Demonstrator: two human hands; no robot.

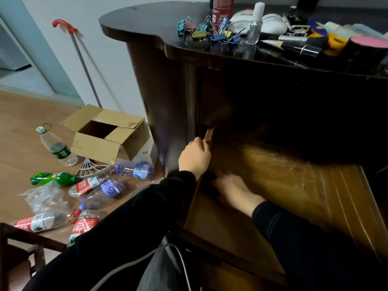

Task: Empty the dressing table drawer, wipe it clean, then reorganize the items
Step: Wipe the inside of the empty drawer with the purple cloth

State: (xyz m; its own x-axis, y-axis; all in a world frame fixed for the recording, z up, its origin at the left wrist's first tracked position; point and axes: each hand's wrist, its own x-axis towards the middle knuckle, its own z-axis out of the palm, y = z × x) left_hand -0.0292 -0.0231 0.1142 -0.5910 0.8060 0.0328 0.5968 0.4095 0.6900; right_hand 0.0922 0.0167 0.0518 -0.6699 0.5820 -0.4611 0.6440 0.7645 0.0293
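Observation:
The dressing table drawer (283,179) is pulled out, and its scratched wooden bottom is bare where I can see it. My left hand (194,158) grips the drawer's left side wall (209,134) near the back. Inside the drawer, my right hand (233,190) lies low against the left side. It is blurred, with its fingers on a dark patch (210,182) that I cannot identify. On the dark tabletop (147,24) lie coloured binder clips (201,28), a small glass bottle (254,32), white compacts (273,24), makeup brushes (294,43) and a red can (222,5).
To the left, an open cardboard box (105,135) stands on the wooden floor, with several empty plastic bottles (94,190) scattered around it. A red-handled metal pole (84,66) leans on the wall. A dark chair (16,248) is at the bottom left. A white cable (147,257) crosses my lap.

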